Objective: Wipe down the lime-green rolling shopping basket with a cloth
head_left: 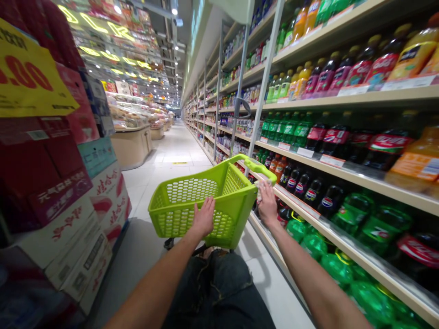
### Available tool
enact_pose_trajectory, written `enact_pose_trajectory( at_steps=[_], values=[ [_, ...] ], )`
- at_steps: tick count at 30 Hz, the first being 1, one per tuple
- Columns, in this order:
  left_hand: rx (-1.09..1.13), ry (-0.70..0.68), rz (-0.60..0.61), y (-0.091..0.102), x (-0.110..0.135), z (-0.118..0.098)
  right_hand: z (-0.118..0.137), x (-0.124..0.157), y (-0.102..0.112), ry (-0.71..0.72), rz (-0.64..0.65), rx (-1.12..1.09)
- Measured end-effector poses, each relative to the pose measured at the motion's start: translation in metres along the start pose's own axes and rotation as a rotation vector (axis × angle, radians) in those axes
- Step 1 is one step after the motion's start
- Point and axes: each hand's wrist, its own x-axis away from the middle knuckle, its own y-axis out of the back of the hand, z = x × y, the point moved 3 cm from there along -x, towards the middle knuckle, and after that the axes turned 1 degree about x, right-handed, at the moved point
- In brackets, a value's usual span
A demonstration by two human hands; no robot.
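Observation:
A lime-green plastic shopping cart [236,214] with a perforated basket stands sideways just in front of my knees. My left hand [204,216] rests against its near side wall, fingers stretched out and holding nothing. At the right end, under the cart's handle [255,167], my right hand [267,203] presses a crumpled white cloth or tissue [263,183] to the green plastic. Its fingers partly cover the cloth. The inside of the basket shows only in part.
Shelves of soda bottles [343,137] run along my right side, close to my right arm. Stacked drink cartons [75,219] under a yellow price sign [30,68] rise at left. A white tiled aisle [168,141] leads ahead past rounded display counters [132,146].

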Motion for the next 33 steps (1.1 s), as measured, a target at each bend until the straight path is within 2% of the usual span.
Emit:
enact_pose_trajectory(
  at_steps=[3,5,8,10,12,16,18,20,22,24,26,30,31,33],
  values=[
    [-0.008,-0.001,-0.015,-0.003,0.001,0.002,0.024,0.027,-0.006,0.231,0.169,-0.038],
    [-0.01,-0.002,-0.015,-0.005,0.003,0.003,0.026,0.023,-0.002,0.292,0.189,-0.049],
    [-0.011,-0.013,-0.021,-0.005,0.005,0.002,0.012,-0.013,0.009,0.166,0.092,0.013],
    [-0.009,-0.014,-0.023,-0.003,0.007,0.001,0.012,-0.032,0.006,0.109,0.088,0.056],
    [-0.005,-0.011,-0.015,-0.001,0.008,0.0,0.029,-0.033,-0.007,0.161,0.153,0.058],
    [-0.006,-0.036,-0.014,0.0,0.009,0.004,0.08,-0.005,-0.037,0.434,0.318,-0.003],
    [-0.013,-0.02,-0.038,-0.003,0.01,0.009,0.085,-0.001,-0.039,0.497,0.343,-0.002],
    [-0.02,0.018,-0.07,-0.007,0.012,0.016,0.072,-0.008,-0.032,0.456,0.321,0.032],
    [-0.022,0.044,-0.088,-0.01,0.014,0.019,0.054,-0.02,-0.023,0.347,0.279,0.075],
    [-0.014,0.044,-0.087,-0.011,0.015,0.019,0.049,-0.024,-0.021,0.252,0.248,0.098],
    [0.004,0.051,-0.079,-0.01,0.015,0.019,0.064,-0.016,-0.031,0.265,0.26,0.069],
    [-0.002,0.052,-0.078,-0.009,0.016,0.026,0.111,0.007,-0.059,0.492,0.349,-0.05],
    [-0.005,0.075,-0.081,-0.01,0.016,0.031,0.112,0.006,-0.06,0.502,0.347,-0.053],
    [-0.008,0.119,-0.088,-0.012,0.018,0.04,0.1,-0.003,-0.056,0.436,0.306,-0.022]
  ],
)
